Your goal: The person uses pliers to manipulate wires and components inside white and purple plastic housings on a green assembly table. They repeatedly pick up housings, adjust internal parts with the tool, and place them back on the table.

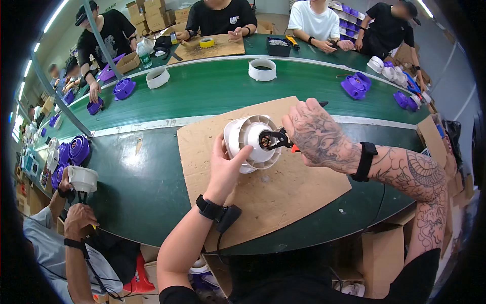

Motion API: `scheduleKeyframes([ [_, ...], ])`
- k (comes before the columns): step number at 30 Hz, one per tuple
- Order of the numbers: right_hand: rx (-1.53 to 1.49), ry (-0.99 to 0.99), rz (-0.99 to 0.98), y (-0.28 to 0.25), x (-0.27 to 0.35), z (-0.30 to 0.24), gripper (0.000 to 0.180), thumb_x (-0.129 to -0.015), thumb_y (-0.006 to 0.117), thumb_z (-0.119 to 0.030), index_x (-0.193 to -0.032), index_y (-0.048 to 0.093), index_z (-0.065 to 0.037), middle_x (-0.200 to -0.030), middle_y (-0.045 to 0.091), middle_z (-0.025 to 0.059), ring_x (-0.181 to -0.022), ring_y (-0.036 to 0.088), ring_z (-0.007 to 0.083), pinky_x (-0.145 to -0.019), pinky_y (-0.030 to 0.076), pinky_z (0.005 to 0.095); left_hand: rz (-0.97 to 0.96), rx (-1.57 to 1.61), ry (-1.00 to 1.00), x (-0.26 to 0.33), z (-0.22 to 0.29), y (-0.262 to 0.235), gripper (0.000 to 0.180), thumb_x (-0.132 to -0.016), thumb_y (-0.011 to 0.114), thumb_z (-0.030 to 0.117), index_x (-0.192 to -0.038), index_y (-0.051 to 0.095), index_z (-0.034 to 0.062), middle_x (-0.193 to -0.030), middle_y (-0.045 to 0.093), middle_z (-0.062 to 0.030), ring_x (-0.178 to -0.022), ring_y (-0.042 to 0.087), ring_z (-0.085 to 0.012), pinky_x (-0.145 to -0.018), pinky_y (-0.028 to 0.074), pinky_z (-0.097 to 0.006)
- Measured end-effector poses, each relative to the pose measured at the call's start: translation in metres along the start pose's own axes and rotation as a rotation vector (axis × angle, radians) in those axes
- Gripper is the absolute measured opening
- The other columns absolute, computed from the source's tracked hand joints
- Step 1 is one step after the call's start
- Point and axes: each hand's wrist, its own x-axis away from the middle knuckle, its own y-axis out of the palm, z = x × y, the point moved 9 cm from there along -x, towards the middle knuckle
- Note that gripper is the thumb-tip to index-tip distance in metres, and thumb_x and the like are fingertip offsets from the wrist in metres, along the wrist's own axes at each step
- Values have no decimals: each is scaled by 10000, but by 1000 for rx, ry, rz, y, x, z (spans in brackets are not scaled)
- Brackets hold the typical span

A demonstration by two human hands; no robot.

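Observation:
A round white plastic housing (248,133) with a ribbed ring and a domed hub is held tilted above a cardboard sheet (291,200). My left hand (226,166) is closed around its left and lower side, thumb on the hub. Black-jawed pliers (276,139) are gripped in my right hand (318,133), which covers most of the handles; a bit of red shows below the fist. Their jaws reach the dark opening in the hub, where small copper-coloured parts show. Whether the jaws are pinching a part, I cannot tell.
Beyond the cardboard runs a green conveyor belt (202,96) carrying white rings (262,71) and purple housings (357,86). At left, a co-worker's hands hold another white housing (82,179) and a tool beside stacked purple parts (78,149). Several people stand across the belt.

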Motion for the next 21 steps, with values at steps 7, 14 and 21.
scheduleKeyframes([
  [7,-229,35,-10,5,1,3,420,-560,780,-252,-870,575,-57,-752,582,88,-739,607,248,-764,423,382,61,19,107,4,19,4,690,-893,736,37,-1491,394,9,-1372,572,-122,-1268,588,-229,-1056,512,-381],
  [14,-629,54,250,4,27,17,383,-544,740,-224,-839,612,-16,-706,624,128,-717,645,351,-722,475,407,27,-49,122,11,24,18,666,-893,698,11,-1498,421,10,-1380,572,-121,-1261,584,-231,-1050,495,-379],
  [21,-999,270,-827,74,43,4,475,-648,747,-386,-874,605,7,-738,602,160,-675,595,351,-657,479,452,66,-366,290,22,32,27,781,-824,774,75,-1505,408,-38,-1374,582,-174,-1271,594,-263,-1053,503,-401],
])
